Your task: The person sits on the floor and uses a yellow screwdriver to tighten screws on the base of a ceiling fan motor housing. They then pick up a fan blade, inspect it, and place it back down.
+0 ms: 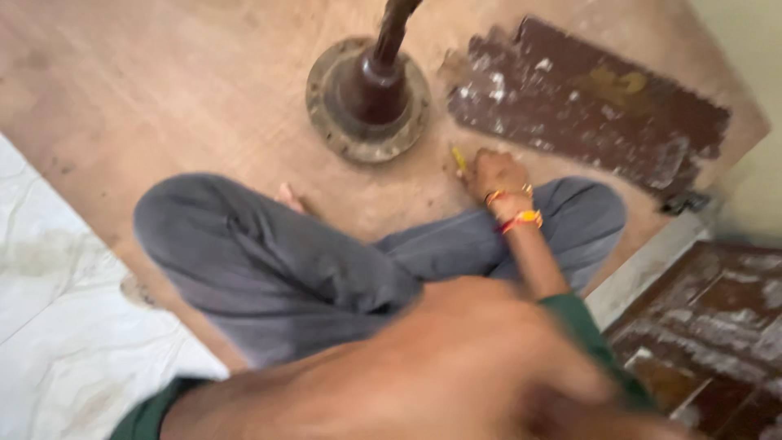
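Observation:
I sit cross-legged in grey trousers on a light wooden board. My right hand, with red and orange bangles at the wrist, rests on the board beyond my knee, fingers closed on a small yellow pencil-like stick whose tip touches the wood. My left hand and forearm cross the lower frame close to the camera, heavily blurred. Its fingers and anything in it cannot be made out.
A round rusty metal base with a dark wooden post stands on the board just beyond my right hand. A dark brown, paint-spattered plank lies at the far right. White marble floor at left, a dark wooden panel at lower right.

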